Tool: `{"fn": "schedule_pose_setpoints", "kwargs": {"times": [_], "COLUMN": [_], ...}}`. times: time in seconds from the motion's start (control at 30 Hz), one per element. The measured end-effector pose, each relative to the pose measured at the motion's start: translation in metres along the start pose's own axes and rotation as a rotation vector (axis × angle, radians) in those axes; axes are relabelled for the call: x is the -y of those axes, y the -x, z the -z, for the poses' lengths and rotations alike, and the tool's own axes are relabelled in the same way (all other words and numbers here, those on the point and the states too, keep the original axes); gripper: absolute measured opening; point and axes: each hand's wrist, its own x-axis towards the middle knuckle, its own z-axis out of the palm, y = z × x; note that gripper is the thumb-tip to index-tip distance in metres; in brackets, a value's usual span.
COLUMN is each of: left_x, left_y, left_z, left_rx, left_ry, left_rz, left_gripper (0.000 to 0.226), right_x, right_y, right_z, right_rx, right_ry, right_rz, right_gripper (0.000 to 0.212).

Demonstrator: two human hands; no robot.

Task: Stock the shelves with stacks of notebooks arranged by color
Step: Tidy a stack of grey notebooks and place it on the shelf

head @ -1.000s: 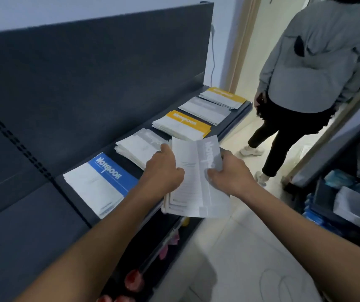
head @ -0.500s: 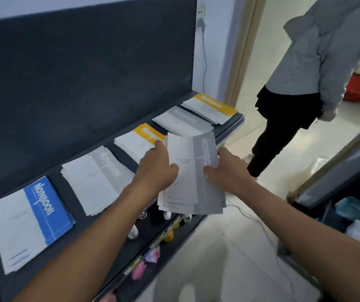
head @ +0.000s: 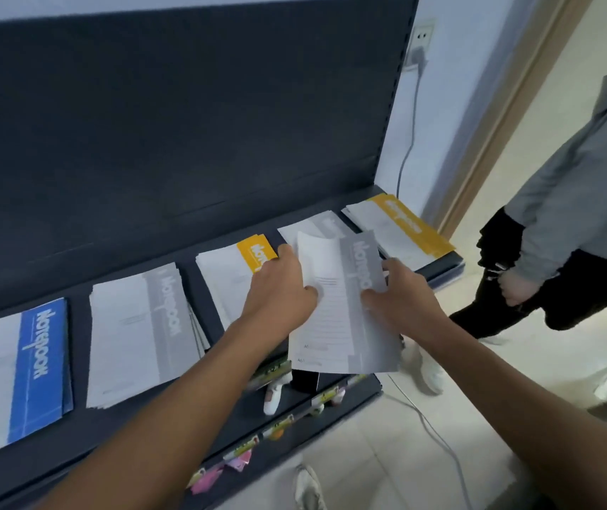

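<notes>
Both hands hold a stack of grey-striped notebooks (head: 342,325) above the front edge of the dark shelf (head: 77,432). My left hand (head: 279,292) grips its left side and my right hand (head: 401,292) grips its right side. Along the shelf lie a blue notebook stack (head: 18,369) at the left, a grey stack (head: 140,333), a yellow stack (head: 228,277) partly under my left hand, another grey stack (head: 316,226) behind the held one, and a yellow stack (head: 397,226) at the right end.
A person in a grey top (head: 581,200) and black trousers stands close on the right, by the shelf's end. A lower shelf (head: 287,421) holds small coloured items. A cable (head: 438,432) runs down the wall and across the tiled floor.
The view has shifted so the shelf stacks sit further left. The held grey stack has moved up and right, toward the grey stack behind it. The person on the right has stepped further right.
</notes>
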Motion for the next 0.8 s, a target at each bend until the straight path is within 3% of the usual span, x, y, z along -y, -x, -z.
{"fn": "schedule_pose_setpoints", "kwargs": {"times": [0.47,0.63,0.8], "left_x": [-0.014,-0.023,-0.027], "left_y": [-0.104,-0.124,-0.129], "left_z": [-0.047,-0.060,-0.068], "left_rx": [-0.141,-0.178,-0.170], "left_ry": [0.112,0.061,-0.027], "left_rz": [0.225,0.319,0.359], "left_gripper": [0.043,0.045,0.046], "right_x": [0.012,0.014,0.008], "right_y": [-0.149,-0.180,-0.195], "right_z": [0.014,0.015,0.008], "right_rx": [0.092,0.133,0.204], "right_ry": [0.225,0.337,0.383], "right_rz": [0.173,0.205,0.253], "right_gripper": [0.051,0.045,0.025]}}
